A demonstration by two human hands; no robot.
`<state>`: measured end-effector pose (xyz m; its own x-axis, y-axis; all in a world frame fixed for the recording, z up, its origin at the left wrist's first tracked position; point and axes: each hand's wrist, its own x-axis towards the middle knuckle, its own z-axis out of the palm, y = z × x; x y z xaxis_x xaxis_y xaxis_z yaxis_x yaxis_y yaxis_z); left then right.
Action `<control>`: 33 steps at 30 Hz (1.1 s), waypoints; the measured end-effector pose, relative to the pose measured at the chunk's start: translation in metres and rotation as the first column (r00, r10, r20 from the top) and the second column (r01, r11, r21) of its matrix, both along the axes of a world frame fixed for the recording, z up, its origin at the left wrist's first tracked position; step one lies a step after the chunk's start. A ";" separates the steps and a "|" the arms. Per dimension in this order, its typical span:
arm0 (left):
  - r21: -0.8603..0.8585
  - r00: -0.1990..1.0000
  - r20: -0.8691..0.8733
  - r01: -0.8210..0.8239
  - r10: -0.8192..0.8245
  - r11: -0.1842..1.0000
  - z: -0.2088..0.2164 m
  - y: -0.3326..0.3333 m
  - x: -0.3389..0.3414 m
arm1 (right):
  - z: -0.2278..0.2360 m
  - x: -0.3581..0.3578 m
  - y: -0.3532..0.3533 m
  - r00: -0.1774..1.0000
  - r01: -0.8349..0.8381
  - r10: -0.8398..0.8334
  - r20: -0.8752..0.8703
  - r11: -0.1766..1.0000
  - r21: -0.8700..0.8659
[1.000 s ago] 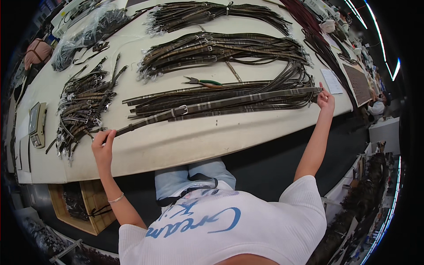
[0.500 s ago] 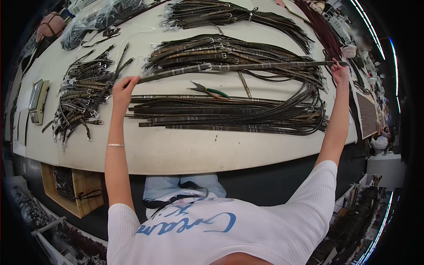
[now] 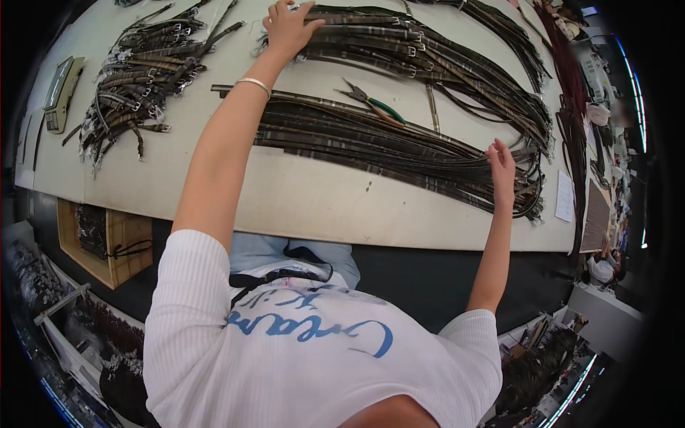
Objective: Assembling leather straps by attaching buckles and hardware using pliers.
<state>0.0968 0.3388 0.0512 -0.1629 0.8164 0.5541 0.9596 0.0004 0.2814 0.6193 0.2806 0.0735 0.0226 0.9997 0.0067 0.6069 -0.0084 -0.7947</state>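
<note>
Several thin dark plaid belts with silver buckles lie in a long buckled bundle (image 3: 378,39) across the table. At its left end is my left hand (image 3: 287,32), fingers spread over the belt ends. Any belt under those fingers is hidden. My right hand (image 3: 502,171) hovers over the curved right end of the nearer strap bundle (image 3: 357,143), its fingers loosely raised and holding nothing. Between the two bundles lie pliers (image 3: 374,103) with green and orange handles.
A pile of short buckled straps (image 3: 139,85) lies at left, beside a small box-shaped device (image 3: 63,93). More dark straps (image 3: 506,36) and dark red cords (image 3: 567,85) lie at far right, near a paper sheet (image 3: 564,196). A wooden box (image 3: 128,246) stands below the table's edge.
The belt stretched between both hands is no longer held taut. My left hand has moved far and right to the buckled bundle's end; my right hand came nearer and left. The view has shifted.
</note>
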 end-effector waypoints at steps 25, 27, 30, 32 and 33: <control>-0.020 0.916 0.399 -0.034 0.039 0.999 -0.039 -0.338 -0.018 | -0.058 -0.248 -0.032 0.811 -0.347 0.130 0.571 0.892 0.289; 0.003 0.910 0.415 -0.031 0.027 1.000 -0.044 -0.326 -0.020 | -0.058 -0.251 -0.053 0.866 -0.335 0.114 0.486 0.855 0.397; -0.007 0.924 0.377 -0.059 0.057 0.998 -0.056 -0.322 -0.019 | -0.049 -0.263 -0.100 0.905 -0.366 0.205 0.374 0.823 0.434; -0.043 0.942 0.325 -0.070 0.080 0.997 -0.060 -0.317 -0.018 | -0.053 -0.263 -0.133 0.921 -0.338 0.194 0.337 0.829 0.445; -0.057 0.943 0.325 -0.059 0.075 0.997 -0.059 -0.316 -0.015 | -0.054 -0.263 -0.148 0.919 -0.331 0.182 0.351 0.839 0.431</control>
<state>0.0819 0.0231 -0.0079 -0.3837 0.8208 0.4233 0.8121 0.0817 0.5777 0.3565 0.1323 0.0193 -0.3111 0.8398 0.4449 0.7321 0.5103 -0.4513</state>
